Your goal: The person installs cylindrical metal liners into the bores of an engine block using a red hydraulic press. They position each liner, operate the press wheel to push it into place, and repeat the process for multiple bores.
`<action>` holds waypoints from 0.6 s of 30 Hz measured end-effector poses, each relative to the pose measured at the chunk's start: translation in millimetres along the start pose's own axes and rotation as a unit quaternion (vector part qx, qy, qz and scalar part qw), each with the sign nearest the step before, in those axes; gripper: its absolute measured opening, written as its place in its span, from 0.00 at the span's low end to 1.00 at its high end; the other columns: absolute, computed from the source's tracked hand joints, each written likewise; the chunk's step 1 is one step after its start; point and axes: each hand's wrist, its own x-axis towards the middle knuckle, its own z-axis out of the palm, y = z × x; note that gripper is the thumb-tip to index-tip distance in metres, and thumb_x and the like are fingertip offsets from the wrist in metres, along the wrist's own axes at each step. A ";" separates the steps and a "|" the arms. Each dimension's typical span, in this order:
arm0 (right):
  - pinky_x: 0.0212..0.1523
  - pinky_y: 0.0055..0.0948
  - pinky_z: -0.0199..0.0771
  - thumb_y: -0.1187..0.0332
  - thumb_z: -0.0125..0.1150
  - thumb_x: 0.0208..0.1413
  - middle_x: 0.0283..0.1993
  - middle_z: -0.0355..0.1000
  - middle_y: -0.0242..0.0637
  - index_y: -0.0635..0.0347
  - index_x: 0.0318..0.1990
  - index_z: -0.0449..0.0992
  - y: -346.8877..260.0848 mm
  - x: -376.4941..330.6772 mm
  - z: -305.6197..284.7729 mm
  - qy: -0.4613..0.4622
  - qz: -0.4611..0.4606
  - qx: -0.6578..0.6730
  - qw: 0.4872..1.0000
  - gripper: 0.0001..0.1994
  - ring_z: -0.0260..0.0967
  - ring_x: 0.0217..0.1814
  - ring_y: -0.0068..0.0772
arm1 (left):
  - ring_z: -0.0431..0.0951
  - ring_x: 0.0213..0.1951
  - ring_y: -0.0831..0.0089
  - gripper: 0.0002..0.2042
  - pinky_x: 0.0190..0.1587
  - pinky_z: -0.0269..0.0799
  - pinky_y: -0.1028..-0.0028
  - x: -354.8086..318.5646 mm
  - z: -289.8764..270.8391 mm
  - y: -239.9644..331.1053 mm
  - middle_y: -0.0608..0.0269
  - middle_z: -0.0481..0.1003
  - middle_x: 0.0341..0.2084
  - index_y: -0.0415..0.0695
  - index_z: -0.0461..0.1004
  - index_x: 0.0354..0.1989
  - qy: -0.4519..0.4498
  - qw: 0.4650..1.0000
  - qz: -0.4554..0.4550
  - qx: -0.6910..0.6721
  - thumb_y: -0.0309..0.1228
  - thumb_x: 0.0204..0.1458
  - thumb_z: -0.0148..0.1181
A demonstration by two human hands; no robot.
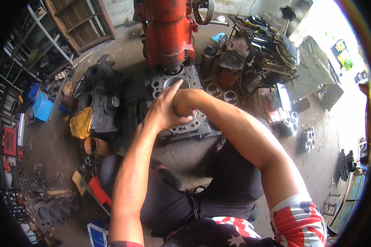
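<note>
A grey metal engine block [179,130] with round bores and small holes in its top face lies in front of me. Over one of its bores, my right hand [187,101] bends sharply down at the wrist, and its fingers are hidden. My left hand [164,110] rests against the side of my right hand, its thumb and a forefinger stretched out and spread. Whether anything is under the right hand cannot be seen. A red upright machine [165,33] stands over the block's far end.
Greasy engine parts [95,88] and a yellow cloth [81,122] lie to the left, near a rusty cylinder sleeve [96,146]. At the right stand a tool-laden table [272,43] and several pistons [231,97]. Another engine block [53,212] sits at the lower left.
</note>
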 end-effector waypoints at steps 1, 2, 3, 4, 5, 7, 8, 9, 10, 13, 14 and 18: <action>0.43 0.36 0.79 0.70 0.65 0.49 0.35 0.81 0.42 0.65 0.31 0.84 1.0 2.7 3.0 0.003 -0.005 0.014 1.000 0.07 0.80 0.35 0.35 | 0.72 0.63 0.48 0.58 0.67 0.68 0.54 -1.8 1.8 -1.5 0.44 0.70 0.62 0.47 0.57 0.74 -0.004 1.000 -0.001 0.006 0.41 0.29 0.84; 0.43 0.36 0.79 0.70 0.65 0.49 0.35 0.81 0.42 0.65 0.31 0.84 1.9 5.4 6.6 0.002 0.001 0.021 1.000 0.07 0.80 0.36 0.35 | 0.73 0.63 0.48 0.58 0.67 0.68 0.54 -3.3 3.5 -3.0 0.44 0.71 0.62 0.47 0.57 0.74 -0.006 1.000 0.004 0.009 0.41 0.29 0.84; 0.44 0.36 0.79 0.70 0.65 0.49 0.35 0.81 0.42 0.64 0.31 0.84 2.6 8.3 10.7 0.000 0.006 0.029 1.000 0.07 0.80 0.36 0.35 | 0.73 0.62 0.48 0.58 0.66 0.69 0.54 -4.8 5.0 -4.6 0.44 0.71 0.61 0.48 0.57 0.74 -0.017 1.000 -0.004 0.019 0.41 0.29 0.84; 0.44 0.36 0.79 0.70 0.65 0.49 0.35 0.81 0.41 0.64 0.31 0.84 3.0 11.7 15.0 -0.002 0.011 0.036 0.999 0.07 0.80 0.36 0.35 | 0.74 0.62 0.48 0.58 0.66 0.69 0.54 -6.2 6.3 -6.2 0.44 0.71 0.61 0.48 0.57 0.74 -0.024 0.999 -0.007 0.027 0.41 0.29 0.84; 0.44 0.37 0.79 0.70 0.65 0.48 0.35 0.81 0.41 0.64 0.31 0.84 3.0 15.4 19.6 -0.003 0.017 0.043 0.999 0.07 0.80 0.37 0.35 | 0.74 0.61 0.48 0.58 0.65 0.70 0.54 -7.2 7.6 -7.9 0.44 0.71 0.60 0.48 0.57 0.75 -0.032 0.999 -0.010 0.034 0.41 0.29 0.84; 0.45 0.37 0.78 0.70 0.65 0.48 0.36 0.81 0.41 0.63 0.31 0.84 3.1 24.1 28.2 -0.008 0.026 0.059 0.998 0.06 0.79 0.38 0.34 | 0.74 0.61 0.49 0.56 0.64 0.71 0.55 -8.0 10.4 -11.3 0.45 0.72 0.59 0.47 0.58 0.74 -0.034 0.999 -0.005 0.042 0.41 0.30 0.83; 0.46 0.36 0.78 0.70 0.67 0.47 0.37 0.82 0.39 0.61 0.32 0.85 3.1 30.2 30.4 -0.037 0.036 0.057 0.997 0.06 0.79 0.39 0.33 | 0.74 0.61 0.49 0.56 0.64 0.71 0.55 -8.1 11.9 -12.9 0.45 0.72 0.58 0.47 0.58 0.74 -0.034 0.998 -0.002 0.047 0.41 0.31 0.83; 0.47 0.36 0.77 0.70 0.67 0.47 0.37 0.82 0.38 0.61 0.32 0.85 3.7 34.4 34.4 -0.037 0.031 0.055 0.997 0.06 0.79 0.39 0.32 | 0.74 0.60 0.49 0.55 0.64 0.71 0.55 -8.2 13.3 -14.6 0.45 0.72 0.58 0.47 0.58 0.74 -0.034 0.998 0.001 0.052 0.41 0.31 0.83; 0.48 0.36 0.77 0.70 0.67 0.46 0.37 0.82 0.38 0.60 0.33 0.85 4.5 38.6 37.7 -0.036 0.026 0.054 0.998 0.06 0.79 0.39 0.32 | 0.74 0.60 0.49 0.55 0.64 0.71 0.55 -8.3 14.5 -16.1 0.46 0.73 0.57 0.46 0.59 0.73 -0.036 0.998 0.005 0.055 0.41 0.32 0.82; 0.49 0.36 0.77 0.70 0.68 0.46 0.38 0.82 0.37 0.59 0.33 0.85 8.5 47.4 45.2 -0.036 0.028 0.057 0.997 0.07 0.79 0.40 0.32 | 0.74 0.59 0.50 0.53 0.65 0.70 0.56 -7.8 17.6 -19.7 0.46 0.73 0.56 0.45 0.60 0.72 -0.034 0.997 0.020 0.072 0.41 0.32 0.82; 0.49 0.36 0.77 0.70 0.68 0.46 0.38 0.82 0.37 0.59 0.33 0.85 9.5 48.9 46.9 -0.036 0.035 0.061 0.997 0.07 0.79 0.41 0.32 | 0.74 0.59 0.50 0.53 0.65 0.70 0.56 -7.7 18.4 -20.5 0.46 0.73 0.56 0.45 0.61 0.72 -0.030 0.996 0.027 0.081 0.41 0.32 0.82; 0.51 0.36 0.76 0.71 0.68 0.47 0.40 0.82 0.37 0.58 0.35 0.85 9.4 49.1 49.5 -0.037 0.060 0.078 0.994 0.07 0.79 0.43 0.31 | 0.73 0.59 0.52 0.53 0.65 0.69 0.56 -7.9 21.2 -22.4 0.48 0.74 0.55 0.44 0.62 0.71 -0.028 0.994 0.034 0.104 0.41 0.32 0.82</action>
